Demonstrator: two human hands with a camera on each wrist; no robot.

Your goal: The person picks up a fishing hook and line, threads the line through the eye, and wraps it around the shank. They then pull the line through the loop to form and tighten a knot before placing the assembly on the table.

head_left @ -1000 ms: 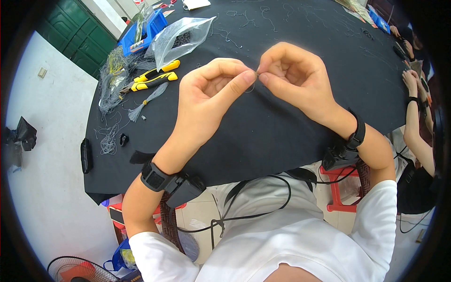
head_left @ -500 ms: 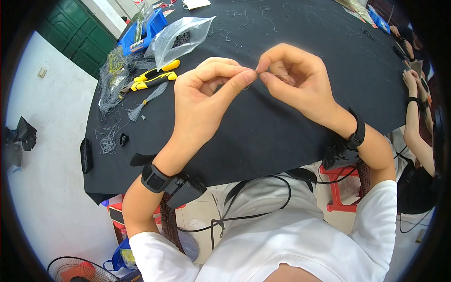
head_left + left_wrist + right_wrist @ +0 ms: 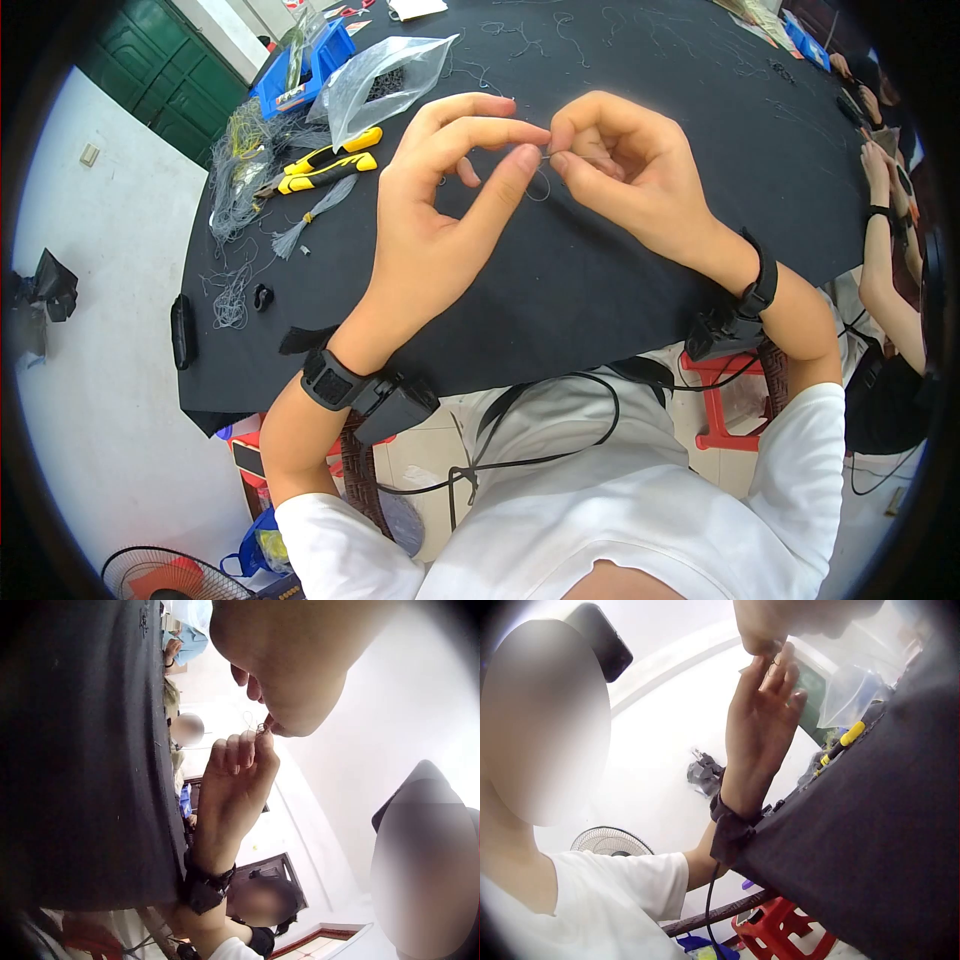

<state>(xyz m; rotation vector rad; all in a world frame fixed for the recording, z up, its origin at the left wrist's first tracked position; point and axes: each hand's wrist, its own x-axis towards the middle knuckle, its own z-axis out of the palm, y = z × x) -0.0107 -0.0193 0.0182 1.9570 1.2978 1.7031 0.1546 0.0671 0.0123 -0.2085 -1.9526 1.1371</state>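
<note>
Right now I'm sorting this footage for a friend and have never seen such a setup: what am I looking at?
No machine here: a person works with bare hands. The large picture comes from a camera worn on the head, looking down. The two others come from black cameras strapped to the wrists, each looking up at the opposite hand. The right hand pinches a thin wire; the left hand, fingers fairly straight, touches it with its thumb tip. On the black table lie yellow-handled pliers, a clear plastic bag, a blue bin and tangled grey wire.
</note>
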